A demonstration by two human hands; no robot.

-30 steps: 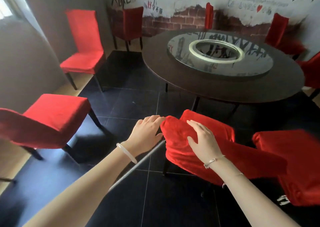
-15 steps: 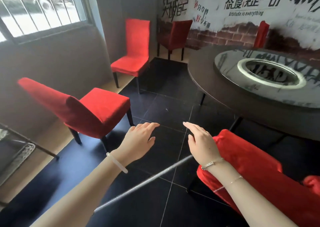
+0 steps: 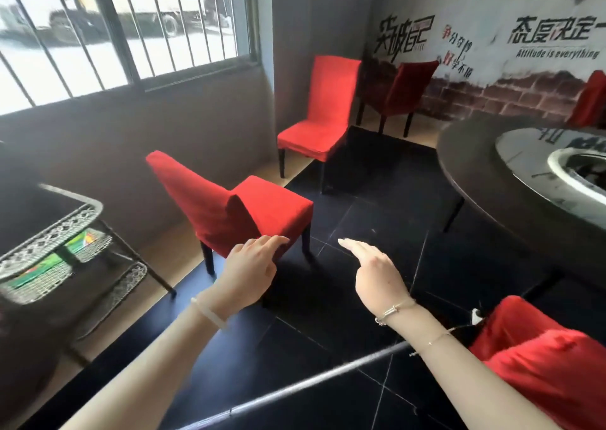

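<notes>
Head view: left hand and right hand (each grip apart) hover near red chair.

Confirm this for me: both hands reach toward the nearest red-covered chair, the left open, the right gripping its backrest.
Not right. The right hand grips nothing: it is open, fingers straight, over the dark floor, apart from the red-covered chair. The left hand is open, as stated. The head view shows this.

chair left of table
</notes>
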